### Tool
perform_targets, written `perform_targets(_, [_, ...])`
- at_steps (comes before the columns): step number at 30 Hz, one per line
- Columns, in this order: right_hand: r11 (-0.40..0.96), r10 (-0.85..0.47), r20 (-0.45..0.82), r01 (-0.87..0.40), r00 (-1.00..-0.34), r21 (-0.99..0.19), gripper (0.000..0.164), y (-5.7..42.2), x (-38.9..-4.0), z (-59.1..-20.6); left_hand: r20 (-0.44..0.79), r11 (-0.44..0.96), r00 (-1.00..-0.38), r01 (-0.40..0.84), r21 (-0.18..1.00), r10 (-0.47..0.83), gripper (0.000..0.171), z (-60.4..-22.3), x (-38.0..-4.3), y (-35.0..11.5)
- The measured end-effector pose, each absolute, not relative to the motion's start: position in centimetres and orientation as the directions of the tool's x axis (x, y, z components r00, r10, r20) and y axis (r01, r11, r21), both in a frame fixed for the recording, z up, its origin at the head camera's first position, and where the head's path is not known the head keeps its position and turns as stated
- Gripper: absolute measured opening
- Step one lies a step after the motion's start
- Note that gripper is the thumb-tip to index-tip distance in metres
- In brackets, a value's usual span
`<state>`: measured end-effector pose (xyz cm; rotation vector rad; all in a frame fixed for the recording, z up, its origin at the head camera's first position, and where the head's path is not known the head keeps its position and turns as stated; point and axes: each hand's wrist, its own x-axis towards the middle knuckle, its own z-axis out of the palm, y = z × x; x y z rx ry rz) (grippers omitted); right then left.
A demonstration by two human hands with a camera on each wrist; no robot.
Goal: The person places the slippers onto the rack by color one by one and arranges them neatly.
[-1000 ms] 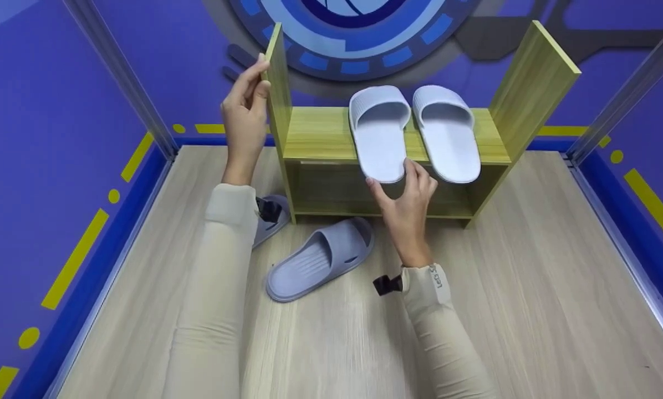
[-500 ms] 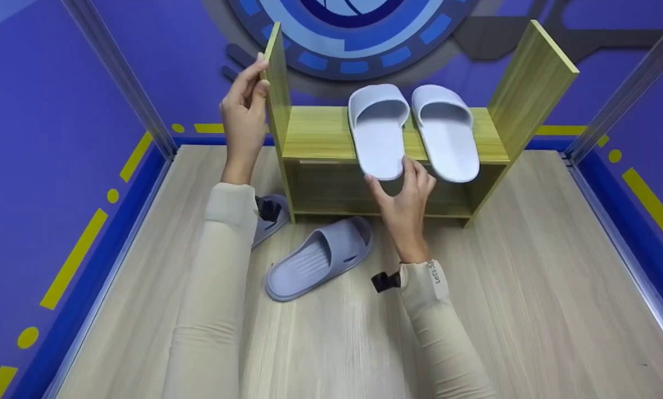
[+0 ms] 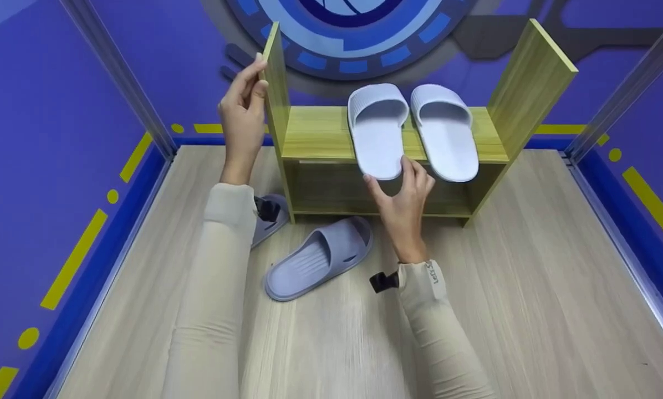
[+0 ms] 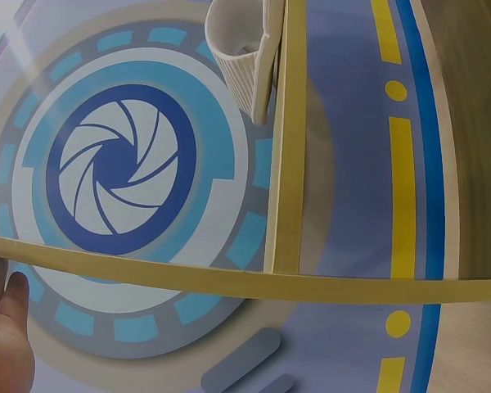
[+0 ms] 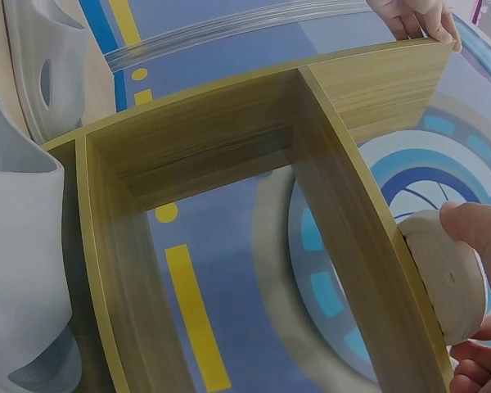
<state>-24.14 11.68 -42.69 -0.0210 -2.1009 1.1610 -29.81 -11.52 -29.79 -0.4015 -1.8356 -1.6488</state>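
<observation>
Two white slippers stand side by side on the upper shelf of a wooden shoe rack [image 3: 320, 148], toes toward the back wall and heels jutting past the shelf's front edge. My right hand [image 3: 404, 206] pinches the heel of the left white slipper [image 3: 380, 138] between thumb and fingers. The right white slipper [image 3: 448, 141] lies untouched beside it. At the rack's left side panel [image 3: 279, 83], my left hand [image 3: 244, 119] grips the front edge near the top. In the right wrist view the slipper's heel [image 5: 448, 278] shows between thumb and fingers.
One grey slipper [image 3: 320, 257] lies angled on the wood-look floor [image 3: 342, 349] before the rack. Another grey slipper [image 3: 270, 224] is partly hidden behind my left wrist. Blue printed walls [image 3: 49, 138] enclose the left, right and back.
My right hand and the left white slipper have shifted very slightly toward the back of the shelf. My left hand stays on the side panel.
</observation>
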Motion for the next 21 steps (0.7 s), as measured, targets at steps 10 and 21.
perform_targets(10, [0.599,0.335,0.591,-0.318,-0.734,-0.735,0.072,11.7,-24.0,-42.7,0.687,0.183,-0.704,0.662,0.727,-0.184,0.032,-31.2,-31.7,-12.0])
perform_targets(21, [0.598,0.326,0.581,-0.313,-0.746,-0.738,0.074,11.8,-23.8,-42.7,0.667,0.185,-0.720,0.641,0.745,-0.190,0.031,-30.2,-30.2,-11.5])
